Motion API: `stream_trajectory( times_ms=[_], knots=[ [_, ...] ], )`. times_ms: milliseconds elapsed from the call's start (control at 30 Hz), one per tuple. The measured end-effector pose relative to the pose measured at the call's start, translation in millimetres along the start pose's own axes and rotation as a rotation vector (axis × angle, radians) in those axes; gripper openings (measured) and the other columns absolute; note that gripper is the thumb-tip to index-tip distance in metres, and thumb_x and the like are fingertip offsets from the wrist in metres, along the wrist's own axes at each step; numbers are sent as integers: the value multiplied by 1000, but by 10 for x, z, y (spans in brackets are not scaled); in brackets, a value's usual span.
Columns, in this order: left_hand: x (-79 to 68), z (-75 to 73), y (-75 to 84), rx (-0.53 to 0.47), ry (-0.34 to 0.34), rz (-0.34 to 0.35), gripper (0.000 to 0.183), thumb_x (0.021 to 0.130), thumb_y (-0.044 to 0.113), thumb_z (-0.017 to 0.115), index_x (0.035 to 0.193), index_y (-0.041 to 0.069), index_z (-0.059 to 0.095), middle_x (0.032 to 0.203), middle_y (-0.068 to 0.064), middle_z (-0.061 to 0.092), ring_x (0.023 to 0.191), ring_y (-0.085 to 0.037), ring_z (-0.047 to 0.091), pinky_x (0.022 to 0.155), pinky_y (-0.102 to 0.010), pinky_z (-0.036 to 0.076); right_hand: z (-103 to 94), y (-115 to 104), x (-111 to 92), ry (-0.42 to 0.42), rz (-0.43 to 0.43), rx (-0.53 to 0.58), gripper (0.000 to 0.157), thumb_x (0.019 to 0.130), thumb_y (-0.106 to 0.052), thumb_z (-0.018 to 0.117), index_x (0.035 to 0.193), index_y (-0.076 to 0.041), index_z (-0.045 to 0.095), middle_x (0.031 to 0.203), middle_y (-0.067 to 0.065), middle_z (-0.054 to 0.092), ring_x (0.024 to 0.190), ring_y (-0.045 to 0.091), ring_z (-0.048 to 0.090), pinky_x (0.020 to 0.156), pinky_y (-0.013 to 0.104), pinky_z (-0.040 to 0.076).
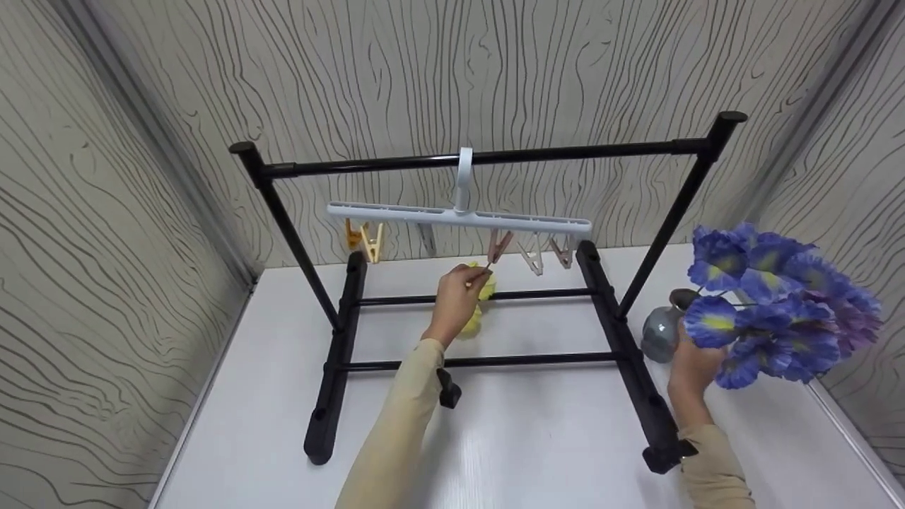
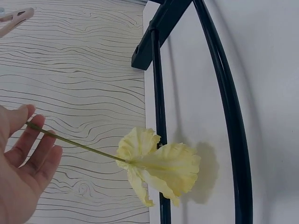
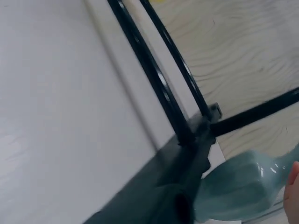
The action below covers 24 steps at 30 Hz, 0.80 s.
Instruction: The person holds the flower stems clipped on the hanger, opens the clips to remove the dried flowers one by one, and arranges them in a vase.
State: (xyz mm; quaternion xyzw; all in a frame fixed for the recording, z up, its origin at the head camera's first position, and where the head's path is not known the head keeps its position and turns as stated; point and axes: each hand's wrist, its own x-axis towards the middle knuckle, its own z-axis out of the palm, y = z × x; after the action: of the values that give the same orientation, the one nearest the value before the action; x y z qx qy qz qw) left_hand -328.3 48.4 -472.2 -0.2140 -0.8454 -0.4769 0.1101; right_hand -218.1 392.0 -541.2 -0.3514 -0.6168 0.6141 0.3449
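Observation:
My left hand (image 1: 457, 300) pinches the thin green stem (image 2: 79, 144) of a yellow artificial flower between thumb and forefinger. The ruffled yellow bloom (image 2: 163, 165) hangs head down below the hand, overlapping a black lower bar in the left wrist view. Right above my fingertips, the stem's end meets the low end of a pink clip (image 1: 499, 245) on a pale blue hanger (image 1: 396, 213). My right hand (image 1: 694, 364) grips a grey-green glazed vase (image 1: 661, 332) near its neck, partly hidden behind blue-purple artificial flowers (image 1: 778, 297) that lean out to the right.
The hanger hooks over the top bar of a black rack (image 1: 580, 151) standing on a white table (image 1: 537, 438). More clips hang from it: orange and cream clips (image 1: 373, 244) at left, a white clip (image 1: 532, 261) and a brownish clip (image 1: 562, 252) at right. Wood-patterned panels (image 1: 127, 233) surround the table.

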Motion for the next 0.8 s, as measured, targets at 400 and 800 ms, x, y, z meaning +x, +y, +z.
stream_trajectory(
  times_ms=[400,800],
  knots=[
    [-81,27,19,-71,16,-34,16,104,10,63,109,1,75,101,-8,75,92,-18,70,82,-30,57,438,-169,-620,-594,-98,-29,23,106,-13,60,99,9,65,73,0,68,68,7,64,62,21,56],
    [-200,34,32,-140,12,-43,16,105,15,63,101,3,74,95,-8,73,85,-17,68,76,-27,55,830,-585,-986,-767,-172,66,22,107,-9,57,103,11,65,85,12,72,79,13,70,70,26,59]
  ],
)
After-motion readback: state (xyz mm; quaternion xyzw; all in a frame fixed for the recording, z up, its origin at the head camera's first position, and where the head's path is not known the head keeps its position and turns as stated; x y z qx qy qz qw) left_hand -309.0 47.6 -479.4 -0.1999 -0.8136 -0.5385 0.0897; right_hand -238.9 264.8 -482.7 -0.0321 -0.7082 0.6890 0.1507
